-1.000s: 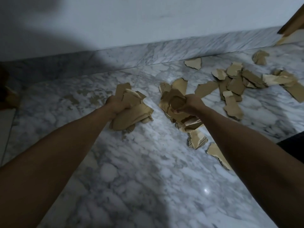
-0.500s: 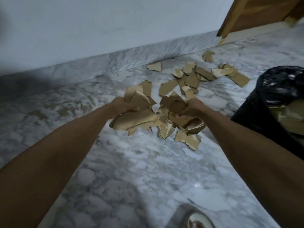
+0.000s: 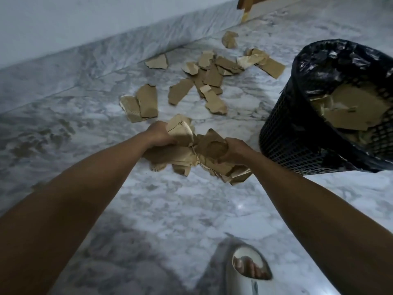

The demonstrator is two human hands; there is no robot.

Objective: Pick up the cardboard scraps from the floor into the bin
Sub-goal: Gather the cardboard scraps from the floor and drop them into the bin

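Forearms extend forward and slightly down, hands close together above the marble floor (image 3: 174, 209). Left hand (image 3: 158, 133) grips a wad of torn cardboard scraps (image 3: 182, 154); right hand (image 3: 234, 151) grips the adjoining wad, fingers curled round it. To the right of the right hand stands the mesh bin (image 3: 297, 145) with black liner, already holding cardboard pieces (image 3: 350, 111). Beyond both hands, loose scraps (image 3: 212, 81) lie scattered on the floor toward the wall. Judgement: task partly done; this load awaits dumping, and a fair scatter is left.
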